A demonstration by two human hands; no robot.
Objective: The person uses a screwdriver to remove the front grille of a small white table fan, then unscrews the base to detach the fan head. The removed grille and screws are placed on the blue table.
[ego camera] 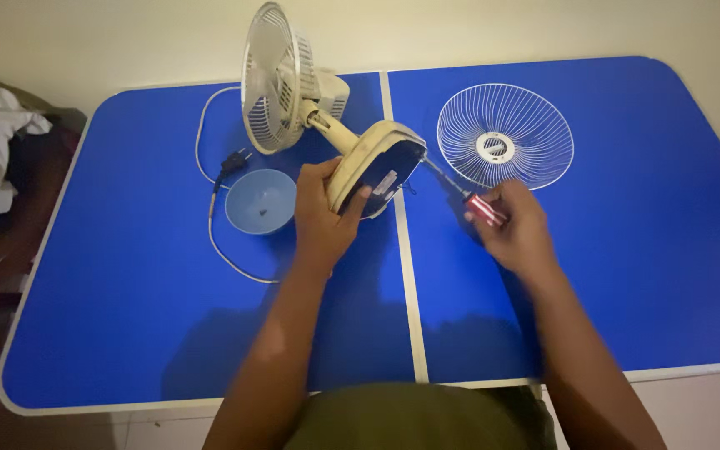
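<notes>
A cream plastic desk fan (310, 108), tipped at the frame's upper centre, is clasped by its base in the left hand (322, 218), exposing the underside to a red-handled screwdriver (468, 200) gripped in the right hand (517, 229).

Dim, warm indoor light with mild blur and wide-angle bending

Light falls from above and ahead, brightest on the pale wall and the far half of the blue table (627, 250); the near edge and left corner sink into gloom. Soft shadows of the arms pool toward the near edge, and the fan (277, 79) casts a faint shade. No hard glare. The right hand (517, 227) and red-handled screwdriver (483, 208) are smeared by motion; the table's edges bow outward.
</notes>
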